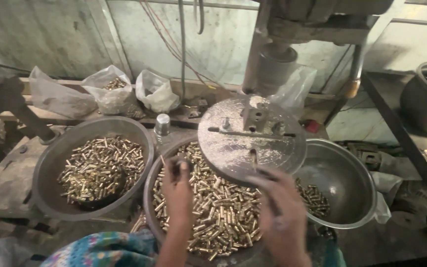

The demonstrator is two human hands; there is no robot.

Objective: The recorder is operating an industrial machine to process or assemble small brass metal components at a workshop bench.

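The left hand [178, 184] is hovering over the middle metal bowl [150, 195], fingers bunched narrow around a small dark piece at the fingertips; what that piece is cannot be told. The right hand [281, 207] is reaching toward the near edge of the round drill-press table [251, 141], fingers partly curled; motion blur is hiding whether it is gripping anything. The middle bowl is lying directly under both hands and is holding a deep heap of short brass cylinders [218, 207]. The round table, dusted with metal filings, is overhanging this bowl's far rim and is carrying a small block fixture [254, 118] beneath the drill spindle [274, 66]. A left bowl [50, 168] is holding more brass cylinders, and a right bowl [344, 183] is holding only a few against its near-left wall. Three plastic bags [114, 94] are sitting on the ledge behind the left bowl.
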